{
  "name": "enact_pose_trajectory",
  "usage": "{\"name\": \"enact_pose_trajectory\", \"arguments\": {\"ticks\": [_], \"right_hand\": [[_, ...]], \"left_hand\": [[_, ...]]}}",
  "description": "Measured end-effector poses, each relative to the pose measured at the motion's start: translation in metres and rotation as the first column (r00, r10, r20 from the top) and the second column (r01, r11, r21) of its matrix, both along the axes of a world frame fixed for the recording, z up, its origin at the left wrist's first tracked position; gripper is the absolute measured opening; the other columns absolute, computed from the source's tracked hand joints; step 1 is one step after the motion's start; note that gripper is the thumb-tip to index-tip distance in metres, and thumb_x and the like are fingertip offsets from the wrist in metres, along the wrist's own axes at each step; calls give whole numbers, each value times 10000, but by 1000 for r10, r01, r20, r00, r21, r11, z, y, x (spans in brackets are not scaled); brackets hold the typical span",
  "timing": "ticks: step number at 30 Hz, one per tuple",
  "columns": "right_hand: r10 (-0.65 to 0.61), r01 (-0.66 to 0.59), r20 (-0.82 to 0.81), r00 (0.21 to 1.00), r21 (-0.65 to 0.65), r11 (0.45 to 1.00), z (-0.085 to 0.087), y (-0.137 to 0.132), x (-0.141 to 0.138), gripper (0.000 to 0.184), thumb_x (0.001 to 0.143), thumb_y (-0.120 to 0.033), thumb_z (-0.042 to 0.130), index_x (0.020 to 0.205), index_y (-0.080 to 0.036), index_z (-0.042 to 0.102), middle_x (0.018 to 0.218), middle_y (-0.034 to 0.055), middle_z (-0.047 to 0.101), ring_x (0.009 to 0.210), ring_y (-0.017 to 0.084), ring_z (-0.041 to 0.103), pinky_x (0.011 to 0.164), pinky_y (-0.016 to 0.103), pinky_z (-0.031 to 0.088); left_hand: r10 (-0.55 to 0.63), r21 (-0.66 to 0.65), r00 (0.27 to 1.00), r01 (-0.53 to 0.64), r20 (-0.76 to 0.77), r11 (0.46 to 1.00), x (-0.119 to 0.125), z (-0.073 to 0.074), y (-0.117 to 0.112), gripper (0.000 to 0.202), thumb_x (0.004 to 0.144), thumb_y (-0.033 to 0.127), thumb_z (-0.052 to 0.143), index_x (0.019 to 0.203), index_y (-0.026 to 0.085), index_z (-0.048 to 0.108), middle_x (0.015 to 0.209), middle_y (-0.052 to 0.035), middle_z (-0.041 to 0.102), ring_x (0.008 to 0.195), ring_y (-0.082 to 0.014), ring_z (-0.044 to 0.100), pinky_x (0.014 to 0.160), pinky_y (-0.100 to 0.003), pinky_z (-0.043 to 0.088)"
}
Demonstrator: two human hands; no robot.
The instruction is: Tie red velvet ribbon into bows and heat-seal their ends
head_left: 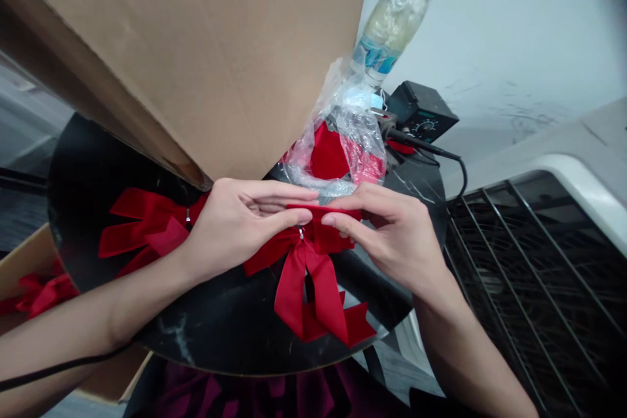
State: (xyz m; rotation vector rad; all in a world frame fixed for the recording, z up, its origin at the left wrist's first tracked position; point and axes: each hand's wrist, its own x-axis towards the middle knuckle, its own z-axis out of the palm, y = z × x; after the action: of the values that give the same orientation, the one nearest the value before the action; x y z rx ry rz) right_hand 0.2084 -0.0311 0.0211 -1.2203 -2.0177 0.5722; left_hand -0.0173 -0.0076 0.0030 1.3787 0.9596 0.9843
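Closest to the fingers is a red ribbon bow [306,274], its upper band lying crosswise between both hands. The left hand [235,228] comes in from the left, its thumb [304,215] pressed on the band's top edge near a small metal clip [300,232], with the other fingers stretched out just above. The right hand [386,241] comes in from the right, its curled fingers [343,199] closed over the band's other end, with the thumb tip [328,221] just beside the left thumb. Both hands are clamped on the ribbon, and the band's long axis runs sideways from one hand to the other. The clip and knot sit just below the left thumb, slightly nearer the left hand. Below the fingers, the bow's tails hang towards the person, spreading over a round black marble tabletop [230,353].

Left of the left wrist lies a second red bow [147,228], with its own metal clip. Beyond the fingers, a clear plastic bag [353,124] holds red fabric. A cardboard sheet [171,46] leans overhead, and behind the bag stand two plastic bottles [392,26] and a black soldering station [421,111]. A black grille [529,287] lies off to the right.
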Motion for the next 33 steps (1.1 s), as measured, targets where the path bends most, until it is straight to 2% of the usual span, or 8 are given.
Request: {"name": "enact_pose_trajectory", "arguments": {"ticks": [3, 6, 10, 14, 19, 24, 28, 33], "right_hand": [[16, -17, 50, 999, 23, 1000, 1, -1, 0, 82, 952, -253, 771, 932, -175, 787, 807, -11, 716, 714, 88, 628, 681, 226, 483], [12, -25, 140, 990, 96, 995, 4, -3, 4, 67, 977, -199, 728, 928, -163, 756, 809, -4, 690, 729, 93, 620, 688, 230, 470], [-107, 69, 192, 976, 190, 979, 12, -11, 18, 67, 972, -187, 725, 906, -175, 720, 775, -12, 645, 697, 103, 590, 654, 249, 452], [-177, 127, 207, 962, 234, 964, 15, -22, 31, 67, 960, -213, 746, 909, -195, 707, 784, -13, 651, 681, 110, 575, 629, 267, 437], [-220, 176, 149, 964, 261, 949, 17, -37, 39, 59, 948, -194, 762, 935, -214, 707, 807, -24, 661, 716, 102, 585, 657, 261, 452], [-140, 119, 84, 986, 221, 968, 20, -51, 34, 130, 918, -145, 789, 1011, -219, 737, 836, -29, 689, 732, 91, 611, 645, 247, 470], [-121, 123, -38, 992, 50, 991, 9, -57, 18, 80, 944, -164, 762, 979, -234, 745, 851, -32, 692, 717, 88, 618, 627, 241, 479], [-149, 148, -96, 984, -21, 989, -11, -56, -4, 60, 973, -181, 730, 988, -238, 742, 877, -28, 707, 771, 92, 649, 720, 233, 523]], "left_hand": [[-12, -39, 1000, 11, -13, 999, 0, 2, 1, 218, 801, 263, 894, 1017, 242, 866, 968, 14, 863, 860, -155, 833, 855, -158, 655], [-133, -187, 979, 104, -154, 977, 1, 3, 6, 471, 789, 330, 890, 1236, 215, 797, 737, 4, 825, 580, -173, 781, 524, -178, 628], [-450, -343, 753, 312, -479, 886, 3, -6, 11, 612, 850, 435, 792, 1384, 157, 677, 544, 27, 719, 346, -179, 639, 302, -201, 453], [-479, -288, 626, 387, -615, 876, 5, -17, 10, 374, 908, 385, 686, 1208, 162, 693, 551, 7, 727, 414, -200, 698, 388, -207, 512], [-562, -301, 784, 487, -263, 820, -4, -10, 11, 126, 951, 280, 629, 1066, 229, 626, 763, -1, 780, 722, -191, 794, 589, -206, 599], [-543, -219, 840, 531, 5, 819, -6, 1, 13, 45, 956, 188, 680, 940, 207, 643, 751, 46, 685, 692, -68, 676, 634, -112, 505], [-426, -278, 861, 496, 277, 823, 1, -7, 8, 492, 792, 97, 858, 978, 269, 437, 848, 46, 775, 797, -164, 788, 735, -252, 629], [-307, -253, 916, 371, 257, 894, 5, -17, 8, 456, 668, 59, 939, 955, 205, 616, 783, 19, 797, 804, -198, 827, 782, -231, 661]]}}
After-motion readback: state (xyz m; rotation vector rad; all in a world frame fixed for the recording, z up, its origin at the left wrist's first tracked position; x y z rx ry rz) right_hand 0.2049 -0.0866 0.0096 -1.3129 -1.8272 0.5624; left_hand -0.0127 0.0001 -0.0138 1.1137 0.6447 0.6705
